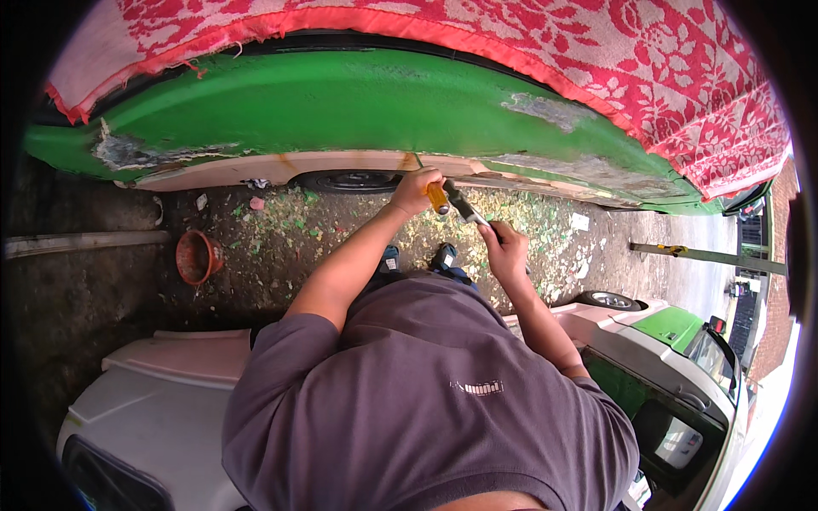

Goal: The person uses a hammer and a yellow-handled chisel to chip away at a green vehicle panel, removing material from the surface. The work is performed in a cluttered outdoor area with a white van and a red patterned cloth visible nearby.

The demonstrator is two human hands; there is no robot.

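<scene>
My left hand (pixel 415 191) is closed around the orange handle of a small tool (pixel 437 198), held against the lower edge of a green car body (pixel 341 102) where the paint has come off. My right hand (pixel 504 249), just below and to the right, grips the thin handle of a dark metal hammer-like tool (pixel 461 204). Its head sits right beside the orange handle. Whether the two tools touch I cannot tell. A red and white patterned cloth (pixel 648 77) covers the top of the car.
Paint flakes (pixel 290 230) litter the dark ground under the car. An orange pot (pixel 198 256) lies on its side at the left. A wheel (pixel 354 180) shows beneath the sill. White body panels (pixel 162 400) lie at lower left, and a second green and white car (pixel 682 341) stands at the right.
</scene>
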